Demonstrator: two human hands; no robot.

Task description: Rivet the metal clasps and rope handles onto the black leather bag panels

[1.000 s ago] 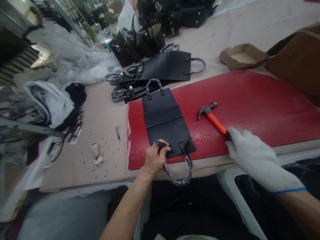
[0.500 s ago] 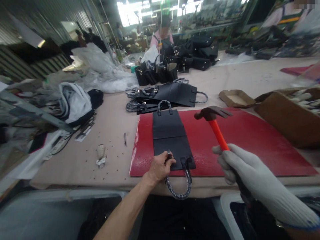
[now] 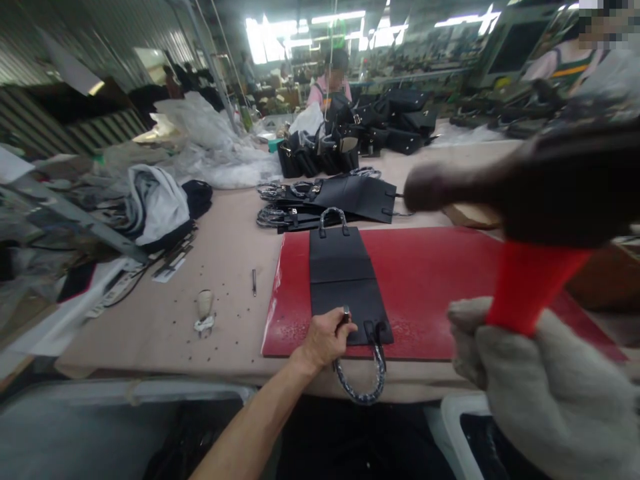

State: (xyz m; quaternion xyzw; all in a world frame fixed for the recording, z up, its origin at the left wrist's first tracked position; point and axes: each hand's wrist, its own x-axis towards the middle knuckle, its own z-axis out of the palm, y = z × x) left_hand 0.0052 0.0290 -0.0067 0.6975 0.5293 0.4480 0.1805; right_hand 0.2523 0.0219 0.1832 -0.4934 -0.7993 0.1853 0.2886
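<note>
My bare left hand (image 3: 323,340) pinches a short metal punch (image 3: 346,311) upright over the near part of a black leather bag panel (image 3: 340,257). The punch's lower end is hidden by the fingers. This panel lies flat on a red board (image 3: 420,280), with one plastic-wrapped handle (image 3: 334,217) at its far end. Its other wrapped handle (image 3: 367,400) hangs over the table's front edge. Raised close to the camera at the right, my gloved right hand (image 3: 540,393) is closed round the orange-red handle of a claw hammer (image 3: 535,280), whose dark head looks blurred.
Behind the board lie more black bag panels (image 3: 350,195) with wrapped handles. Finished-looking black bags (image 3: 320,153) are piled farther back, near a person in pink. On the left are a thin metal rod (image 3: 254,283), a wooden-handled tool (image 3: 205,305) and plastic sheeting (image 3: 200,143).
My right hand has lifted the hammer up and toward the camera, away from the board. My left hand keeps the punch at the same spot on the panel. The view has shifted slightly.
</note>
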